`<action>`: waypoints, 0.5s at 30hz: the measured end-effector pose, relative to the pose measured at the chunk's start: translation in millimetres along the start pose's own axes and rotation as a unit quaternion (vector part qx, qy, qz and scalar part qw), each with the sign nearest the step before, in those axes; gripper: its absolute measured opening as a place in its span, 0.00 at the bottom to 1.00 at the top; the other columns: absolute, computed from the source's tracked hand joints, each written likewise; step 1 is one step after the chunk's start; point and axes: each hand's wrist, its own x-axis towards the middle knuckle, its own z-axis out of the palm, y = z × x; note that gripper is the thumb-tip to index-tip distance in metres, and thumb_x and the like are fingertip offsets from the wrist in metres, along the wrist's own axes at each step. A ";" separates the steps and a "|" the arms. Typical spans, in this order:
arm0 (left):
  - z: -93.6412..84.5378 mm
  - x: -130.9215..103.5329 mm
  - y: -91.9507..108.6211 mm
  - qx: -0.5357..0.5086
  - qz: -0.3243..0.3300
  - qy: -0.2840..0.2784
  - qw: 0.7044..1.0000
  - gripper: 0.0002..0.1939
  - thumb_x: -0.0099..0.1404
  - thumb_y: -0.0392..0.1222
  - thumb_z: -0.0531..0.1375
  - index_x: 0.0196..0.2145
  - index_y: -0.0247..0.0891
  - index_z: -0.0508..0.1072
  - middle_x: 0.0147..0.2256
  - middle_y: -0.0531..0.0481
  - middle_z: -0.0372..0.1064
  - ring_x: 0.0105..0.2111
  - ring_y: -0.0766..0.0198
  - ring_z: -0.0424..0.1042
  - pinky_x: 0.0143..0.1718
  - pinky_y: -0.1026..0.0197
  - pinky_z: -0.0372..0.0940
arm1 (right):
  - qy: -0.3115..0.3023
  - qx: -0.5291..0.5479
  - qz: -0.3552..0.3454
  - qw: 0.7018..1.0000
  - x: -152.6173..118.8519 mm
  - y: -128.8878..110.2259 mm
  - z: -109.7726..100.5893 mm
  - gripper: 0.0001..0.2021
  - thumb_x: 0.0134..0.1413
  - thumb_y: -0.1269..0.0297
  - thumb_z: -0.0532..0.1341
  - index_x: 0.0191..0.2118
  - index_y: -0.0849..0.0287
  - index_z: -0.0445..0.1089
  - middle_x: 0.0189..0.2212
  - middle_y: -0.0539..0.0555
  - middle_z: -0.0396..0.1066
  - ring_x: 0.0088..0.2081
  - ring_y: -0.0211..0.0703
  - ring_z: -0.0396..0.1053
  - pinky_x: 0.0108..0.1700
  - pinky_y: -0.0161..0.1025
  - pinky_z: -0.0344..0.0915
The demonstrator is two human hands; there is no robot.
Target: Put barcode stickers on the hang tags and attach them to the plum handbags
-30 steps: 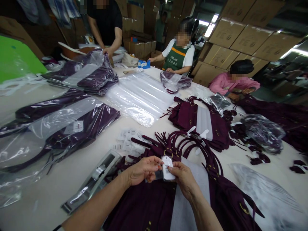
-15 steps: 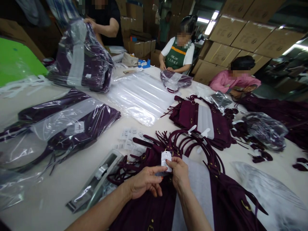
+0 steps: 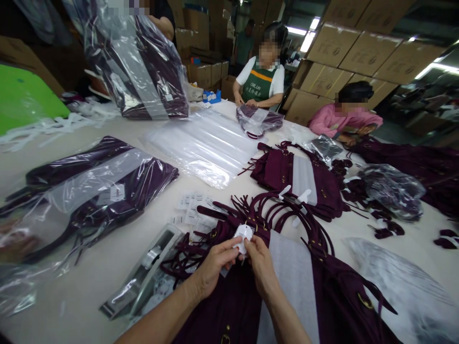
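A white hang tag (image 3: pixel 244 232) is pinched between my two hands, over the top of a dark purple handbag (image 3: pixel 229 301). My left hand (image 3: pixel 218 260) grips the tag's left side with thumb and fingers. On its other side, my right hand (image 3: pixel 258 258) holds the edge, fingertips pressed together. White wrapping paper (image 3: pixel 289 282) lies across the bag, and its looped handles (image 3: pixel 287 210) curve away behind my hands. Left of the bag is a tape dispenser (image 3: pixel 143 270), with several printed labels (image 3: pixel 191 208) spread beyond it.
Bags in clear plastic (image 3: pixel 103 177) lie to the left. A stack of clear plastic sleeves (image 3: pixel 208 143) covers the table's middle. More purple bags (image 3: pixel 297 177) are at right. Co-workers (image 3: pixel 260 81) stand across the table; another person's hand (image 3: pixel 16 239) touches the left bag.
My left hand has closed in on the tag, which has tilted. At back left, the plastic-wrapped bag has been raised upright. A person's hand has appeared at the left edge.
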 end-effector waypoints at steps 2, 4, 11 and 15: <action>-4.8 3.4 2.7 0.005 0.010 0.023 1.000 0.25 0.52 0.49 0.61 0.46 0.34 0.72 0.29 0.49 0.69 0.28 0.67 0.60 0.27 0.66 0.52 | 0.001 -0.021 -0.017 1.000 -2.3 0.5 -2.7 0.15 0.40 0.56 0.63 0.34 0.59 0.67 0.21 0.47 0.67 0.21 0.36 0.63 0.25 0.34 0.59; -9.9 3.6 9.4 0.027 0.024 0.044 0.998 0.24 0.52 0.49 0.61 0.45 0.35 0.73 0.33 0.48 0.71 0.31 0.65 0.62 0.30 0.65 0.55 | 0.024 -0.025 -0.042 0.999 -3.6 0.7 -5.3 0.16 0.40 0.56 0.63 0.36 0.58 0.66 0.24 0.49 0.68 0.26 0.39 0.67 0.29 0.35 0.63; -48.4 -44.7 38.4 0.235 0.076 0.113 0.962 0.23 0.52 0.51 0.60 0.44 0.37 0.73 0.47 0.46 0.68 0.49 0.52 0.63 0.52 0.55 0.55 | 0.068 -0.155 -0.160 0.973 -33.2 -13.3 -35.2 0.14 0.42 0.55 0.63 0.36 0.56 0.72 0.50 0.57 0.65 0.52 0.51 0.60 0.52 0.44 0.60; -73.0 -92.4 9.5 0.343 0.101 0.154 0.921 0.22 0.54 0.53 0.58 0.46 0.45 0.72 0.48 0.50 0.67 0.49 0.52 0.64 0.48 0.56 0.61 | 0.161 -0.331 -0.204 0.907 -81.2 -5.5 -110.9 0.15 0.46 0.55 0.60 0.40 0.55 0.71 0.48 0.58 0.67 0.51 0.54 0.63 0.53 0.49 0.59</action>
